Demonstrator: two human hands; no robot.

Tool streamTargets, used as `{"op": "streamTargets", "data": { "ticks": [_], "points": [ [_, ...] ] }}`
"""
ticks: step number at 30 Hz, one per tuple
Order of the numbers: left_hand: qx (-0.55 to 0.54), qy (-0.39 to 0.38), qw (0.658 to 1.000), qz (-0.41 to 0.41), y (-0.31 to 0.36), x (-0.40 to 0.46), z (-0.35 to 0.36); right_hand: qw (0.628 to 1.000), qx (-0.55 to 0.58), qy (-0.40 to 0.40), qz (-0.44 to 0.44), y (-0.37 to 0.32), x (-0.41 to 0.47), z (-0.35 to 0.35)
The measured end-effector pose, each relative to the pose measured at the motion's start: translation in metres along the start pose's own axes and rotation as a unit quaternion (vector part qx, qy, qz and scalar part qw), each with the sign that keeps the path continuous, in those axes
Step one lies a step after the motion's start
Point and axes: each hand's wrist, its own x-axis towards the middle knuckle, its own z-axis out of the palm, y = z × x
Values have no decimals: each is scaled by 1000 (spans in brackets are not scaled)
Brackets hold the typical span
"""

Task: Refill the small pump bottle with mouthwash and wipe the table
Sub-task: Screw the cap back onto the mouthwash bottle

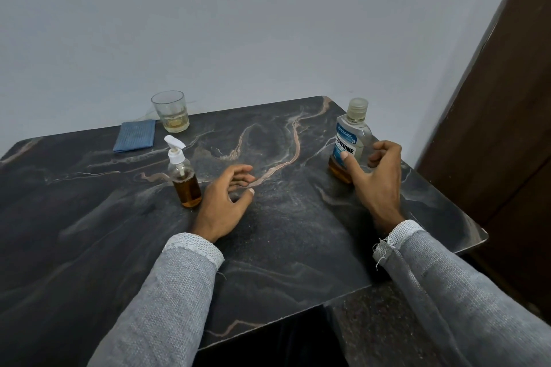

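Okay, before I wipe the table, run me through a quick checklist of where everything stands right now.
1. Pump bottle upright, pump head on: ok.
2. Mouthwash bottle capped and standing: ok.
3. Right hand free of the mouthwash bottle: cannot tell, fingers curl beside it.
4. Left hand empty: ok, relaxed beside the pump bottle.
5. Blue cloth in hand: not ok, it lies folded at the far edge by the glass.
6. Spills on table: cannot tell.

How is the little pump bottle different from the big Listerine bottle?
The pump bottle has a white pump top; the Listerine bottle has a clear screw cap. The pump bottle is smaller, slimmer and plain; the Listerine bottle is wider with a blue label. The pump bottle is about half full; the Listerine bottle holds only a little. Both stand upright holding amber liquid.
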Motion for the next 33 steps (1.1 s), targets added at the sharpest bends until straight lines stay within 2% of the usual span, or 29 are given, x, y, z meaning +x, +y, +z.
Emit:
{"op": "streamTargets", "data": {
  "ticks": [5, 10, 13, 22, 26, 33],
  "points": [
    [14, 40, 999, -4, 0, -25, -19, 998, 17, -28, -47, -21, -25, 10],
    [18, 69, 997, -20, -3, -50, -44, 989, 17, -109, -98, -45, -55, 42],
    [25, 114, 993, -27, -8, -59, -61, 979, 35, -165, -110, -59, -70, 64],
    [32, 198, 978, -55, -29, -60, -88, 936, 74, -333, -90, -89, -85, 124],
    [38, 210, 976, -48, -34, -53, -88, 921, 78, -369, -96, -103, -87, 147],
    [76, 212, 973, -46, -46, -47, -89, 896, 118, -425, -58, -121, -88, 176]
  ]
}}
